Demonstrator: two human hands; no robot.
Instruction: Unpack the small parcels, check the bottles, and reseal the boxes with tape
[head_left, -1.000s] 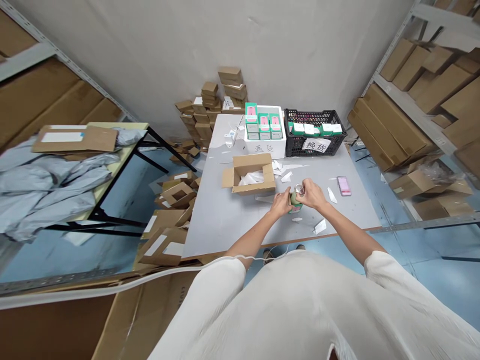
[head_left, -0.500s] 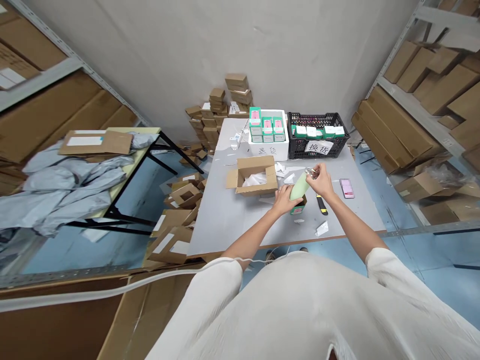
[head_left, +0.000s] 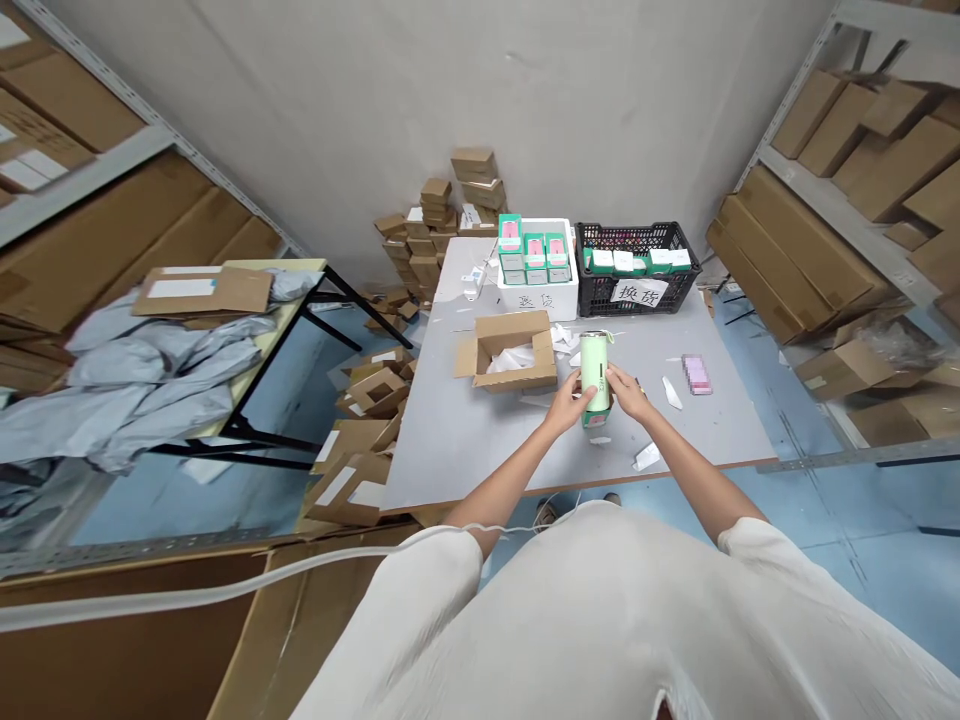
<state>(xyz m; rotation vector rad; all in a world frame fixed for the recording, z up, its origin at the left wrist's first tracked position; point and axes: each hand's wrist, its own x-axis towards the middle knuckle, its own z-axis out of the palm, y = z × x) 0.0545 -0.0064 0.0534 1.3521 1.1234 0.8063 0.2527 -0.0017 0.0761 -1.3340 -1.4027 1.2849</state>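
A light green insulated bottle (head_left: 594,365) stands upright, its metal-rimmed top facing up and a green loop strap at the lid. Its lower end is at the open top of a small green box (head_left: 596,419) on the table; how deep it sits inside is hidden. My left hand (head_left: 568,404) grips the bottle low on its left side, thumb across the front. On the other side, my right hand (head_left: 628,392) closes against the bottle's lower right side, close to the box edge. The utility knife is mostly hidden behind that hand.
An open cardboard carton (head_left: 517,377) with white wrapping lies left of the bottle. Behind are a white bin (head_left: 537,300) of green boxes and a black crate (head_left: 679,290). A pink phone-like item (head_left: 697,374) and paper scraps (head_left: 646,457) lie to the right.
The bottle has gone from tilted to upright over the green box. My right hand has moved from its top down to its side. A white scrap now lies near the pink item.
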